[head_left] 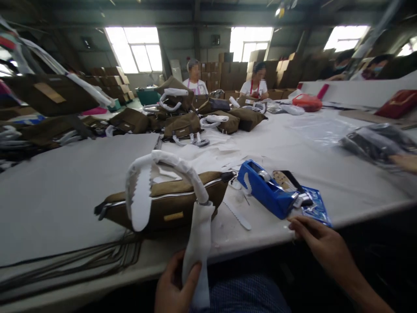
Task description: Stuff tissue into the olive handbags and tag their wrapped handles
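Windows [134,50], top of frame: burnt out to white, daylight falling towards me. Ceiling [179,9], upper edge: dim. Lamp [279,11], right of top centre: one small glow. Table [65,187], left and middle: soft, even grey-white. Plastic [368,141], right: scattered glints. My lap [247,289], bottom centre: in shadow. Outer edges: stretched, smeared, notably upper left. My right hand [321,239], lower right: slightly soft. Background: hazy, fine detail lost.

Dark-blue checked clothing [247,292], bare forearms [360,282]
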A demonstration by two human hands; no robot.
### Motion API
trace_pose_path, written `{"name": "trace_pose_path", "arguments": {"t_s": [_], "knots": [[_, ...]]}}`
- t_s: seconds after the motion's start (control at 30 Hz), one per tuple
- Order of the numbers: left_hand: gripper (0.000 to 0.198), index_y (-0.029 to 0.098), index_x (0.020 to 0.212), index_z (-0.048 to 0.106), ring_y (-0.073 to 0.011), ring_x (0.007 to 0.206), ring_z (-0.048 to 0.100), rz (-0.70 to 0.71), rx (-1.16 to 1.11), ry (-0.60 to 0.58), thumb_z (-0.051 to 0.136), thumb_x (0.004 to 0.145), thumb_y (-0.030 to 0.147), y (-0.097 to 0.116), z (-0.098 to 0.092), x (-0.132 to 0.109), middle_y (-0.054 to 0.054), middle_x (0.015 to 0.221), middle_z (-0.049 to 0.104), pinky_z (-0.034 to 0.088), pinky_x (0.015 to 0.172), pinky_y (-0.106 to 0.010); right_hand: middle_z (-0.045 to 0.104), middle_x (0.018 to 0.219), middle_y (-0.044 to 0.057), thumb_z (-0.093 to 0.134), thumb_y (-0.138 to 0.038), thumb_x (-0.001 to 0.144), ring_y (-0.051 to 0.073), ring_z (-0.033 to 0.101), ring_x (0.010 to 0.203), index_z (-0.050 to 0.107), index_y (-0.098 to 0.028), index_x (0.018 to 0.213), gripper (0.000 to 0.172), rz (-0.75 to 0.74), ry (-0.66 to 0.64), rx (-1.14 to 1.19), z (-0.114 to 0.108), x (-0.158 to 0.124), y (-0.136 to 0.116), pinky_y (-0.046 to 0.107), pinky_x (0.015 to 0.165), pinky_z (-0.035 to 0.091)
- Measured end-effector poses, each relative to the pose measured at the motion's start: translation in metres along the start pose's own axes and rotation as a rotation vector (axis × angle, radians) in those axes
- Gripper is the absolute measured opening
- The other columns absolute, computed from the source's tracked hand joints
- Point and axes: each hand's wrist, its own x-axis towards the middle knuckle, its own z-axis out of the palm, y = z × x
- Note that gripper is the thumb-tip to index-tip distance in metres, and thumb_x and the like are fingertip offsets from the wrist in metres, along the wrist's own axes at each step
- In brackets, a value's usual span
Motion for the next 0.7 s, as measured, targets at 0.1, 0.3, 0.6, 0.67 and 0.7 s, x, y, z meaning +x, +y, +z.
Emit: {"name": "trace_pose_path", "arguments": {"t_s": [0.1, 0.3, 0.6, 0.67, 0.7], "knots": [[0.048, 0.015, 0.097, 0.070, -0.0269, 0.084, 0.071, -0.026, -0.047, -0.046, 0.080, 0.068, 0.053, 0.000, 0.002, -0.003, -0.009, 0.089, 0.076, 0.057, 0.074, -0.031, 0.071, 0.071, 0.002, 0.071, -0.052, 0.078, 0.018, 0.067, 0.064, 0.072, -0.022, 0.110, 0.044, -0.144, -0.235, 0.130, 0.025, -0.038, -0.033, 0.027, 0.067, 0.055], [0.041, 0.015, 0.102, 0.069, -0.0268, 0.089, 0.071, -0.027, -0.124, -0.185, 0.078, 0.075, 0.043, 0.006, 0.003, -0.008, -0.009, 0.093, 0.076, 0.055, 0.078, -0.031, 0.068, 0.071, -0.006, 0.064, -0.028, 0.091, 0.014, 0.065, 0.065, 0.026, -0.027, 0.153, 0.073, -0.335, -0.741, 0.469, 0.090, -0.087, -0.102, 0.027, 0.072, 0.055], [0.037, 0.014, 0.104, 0.070, -0.0275, 0.097, 0.071, -0.058, -0.185, -0.330, 0.080, 0.076, 0.037, 0.009, -0.013, -0.005, -0.012, 0.102, 0.077, 0.054, 0.084, -0.032, 0.070, 0.070, -0.005, 0.065, -0.030, 0.089, 0.017, 0.065, 0.060, 0.014, -0.026, 0.159, 0.086, -0.353, -0.698, 0.195, 0.120, -0.089, -0.115, 0.029, 0.066, 0.051], [0.039, 0.014, 0.103, 0.070, -0.0250, 0.093, 0.070, -0.104, -0.257, -0.326, 0.082, 0.074, 0.036, 0.008, -0.013, -0.006, -0.011, 0.100, 0.077, 0.053, 0.081, -0.030, 0.070, 0.071, -0.005, 0.069, -0.033, 0.086, 0.018, 0.066, 0.062, 0.014, -0.028, 0.159, 0.091, -0.349, -0.645, 0.132, 0.122, -0.087, -0.113, 0.031, 0.068, 0.051], [0.040, 0.014, 0.103, 0.069, -0.0237, 0.090, 0.070, -0.129, -0.306, -0.317, 0.083, 0.073, 0.036, 0.008, -0.012, -0.006, -0.011, 0.099, 0.077, 0.053, 0.079, -0.028, 0.069, 0.069, -0.005, 0.072, -0.035, 0.084, 0.018, 0.066, 0.061, 0.014, -0.028, 0.159, 0.095, -0.343, -0.619, 0.106, 0.124, -0.085, -0.111, 0.031, 0.067, 0.051]]}}
